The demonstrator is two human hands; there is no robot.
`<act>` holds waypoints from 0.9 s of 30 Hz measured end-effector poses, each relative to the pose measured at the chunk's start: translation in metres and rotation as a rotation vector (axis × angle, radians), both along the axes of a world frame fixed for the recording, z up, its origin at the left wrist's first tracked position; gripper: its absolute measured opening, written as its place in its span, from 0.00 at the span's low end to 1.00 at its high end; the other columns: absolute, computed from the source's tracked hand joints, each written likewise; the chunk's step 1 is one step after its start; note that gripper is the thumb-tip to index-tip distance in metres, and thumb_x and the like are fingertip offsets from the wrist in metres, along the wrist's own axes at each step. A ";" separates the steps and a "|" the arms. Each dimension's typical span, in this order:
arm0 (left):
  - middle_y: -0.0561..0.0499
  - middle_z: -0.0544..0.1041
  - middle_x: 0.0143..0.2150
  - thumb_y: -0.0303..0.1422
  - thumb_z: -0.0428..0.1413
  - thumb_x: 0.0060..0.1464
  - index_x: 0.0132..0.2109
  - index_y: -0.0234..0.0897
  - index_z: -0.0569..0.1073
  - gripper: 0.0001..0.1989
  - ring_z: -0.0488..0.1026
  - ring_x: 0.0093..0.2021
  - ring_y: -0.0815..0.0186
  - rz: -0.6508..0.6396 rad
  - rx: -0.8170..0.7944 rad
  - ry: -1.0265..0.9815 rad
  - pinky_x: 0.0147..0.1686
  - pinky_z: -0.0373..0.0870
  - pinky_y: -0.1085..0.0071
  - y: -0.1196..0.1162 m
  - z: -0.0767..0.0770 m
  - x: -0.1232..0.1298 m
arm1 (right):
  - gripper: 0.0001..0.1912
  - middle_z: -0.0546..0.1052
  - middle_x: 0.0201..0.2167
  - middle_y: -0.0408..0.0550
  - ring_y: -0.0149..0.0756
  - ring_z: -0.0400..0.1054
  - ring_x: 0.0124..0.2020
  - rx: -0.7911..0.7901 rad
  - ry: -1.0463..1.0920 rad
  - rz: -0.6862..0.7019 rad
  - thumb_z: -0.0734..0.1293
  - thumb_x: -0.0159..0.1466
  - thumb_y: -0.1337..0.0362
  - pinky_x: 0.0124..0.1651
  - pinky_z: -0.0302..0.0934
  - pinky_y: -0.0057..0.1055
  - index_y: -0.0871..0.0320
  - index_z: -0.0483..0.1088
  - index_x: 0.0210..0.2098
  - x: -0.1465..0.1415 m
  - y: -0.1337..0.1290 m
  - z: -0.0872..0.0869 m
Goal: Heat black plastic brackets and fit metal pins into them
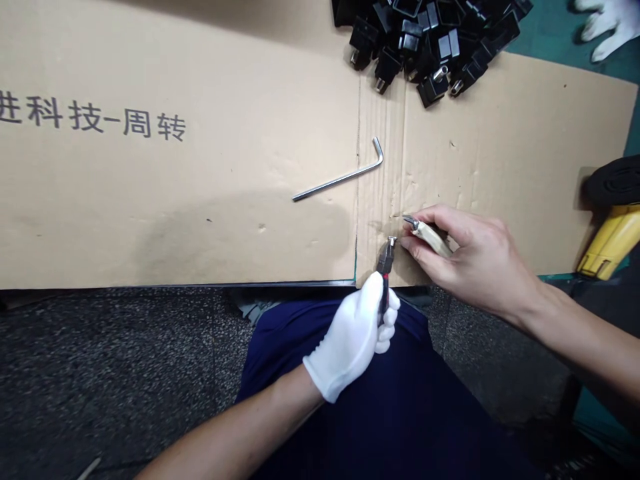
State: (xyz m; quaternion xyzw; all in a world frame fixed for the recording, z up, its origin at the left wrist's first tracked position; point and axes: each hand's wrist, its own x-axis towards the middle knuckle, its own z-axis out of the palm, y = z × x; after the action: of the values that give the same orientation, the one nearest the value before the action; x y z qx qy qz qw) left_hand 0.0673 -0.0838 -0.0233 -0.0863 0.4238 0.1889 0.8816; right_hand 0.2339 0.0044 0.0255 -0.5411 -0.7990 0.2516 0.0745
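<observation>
My left hand (347, 340), in a white glove, is closed round a pair of dark pliers (385, 261) with a touch of red at the handles. At the tips of their jaws sits a small shiny metal piece (392, 240). Just to the right, my bare right hand (485, 260) pinches a short tool with a pale wrapped handle (433, 240) and a metal tip; its exact kind is unclear. That tip is close to the metal piece but apart from it. A silver hex key (340, 179) lies on the cardboard (240, 167) beyond my hands.
Several black block-shaped parts with metal stubs (425, 47) are heaped at the far side. A yellow and black tool (607, 243) rests at the right edge. In the top right corner is a white glove (613, 27); whether a hand fills it is unclear.
</observation>
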 end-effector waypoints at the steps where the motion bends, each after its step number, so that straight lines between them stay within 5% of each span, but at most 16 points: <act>1: 0.56 0.62 0.26 0.56 0.48 0.64 0.35 0.36 0.67 0.26 0.54 0.20 0.74 0.001 -0.003 -0.004 0.20 0.47 0.76 0.000 0.000 0.000 | 0.08 0.82 0.39 0.46 0.38 0.76 0.37 0.000 -0.030 0.022 0.69 0.65 0.68 0.40 0.66 0.33 0.56 0.75 0.45 0.002 -0.001 0.003; 10: 0.54 0.64 0.27 0.58 0.43 0.65 0.37 0.36 0.68 0.29 0.59 0.21 0.72 0.008 -0.051 -0.164 0.18 0.54 0.76 0.001 -0.003 -0.008 | 0.18 0.79 0.48 0.54 0.49 0.75 0.43 0.048 -0.467 0.215 0.64 0.69 0.57 0.34 0.63 0.39 0.57 0.75 0.54 0.017 -0.011 0.013; 27: 0.55 0.64 0.27 0.60 0.39 0.65 0.38 0.37 0.68 0.31 0.59 0.20 0.71 0.002 -0.085 -0.355 0.19 0.56 0.74 0.003 -0.008 -0.018 | 0.19 0.79 0.49 0.53 0.46 0.75 0.43 0.092 -0.442 0.293 0.64 0.72 0.60 0.35 0.65 0.37 0.61 0.72 0.59 0.021 -0.014 0.006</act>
State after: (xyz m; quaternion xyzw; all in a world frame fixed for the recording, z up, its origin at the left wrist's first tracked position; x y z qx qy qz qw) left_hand 0.0498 -0.0806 -0.0312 -0.1560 0.2690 0.1536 0.9379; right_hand 0.2550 -0.0093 0.0311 -0.4576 -0.8762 0.0991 -0.1144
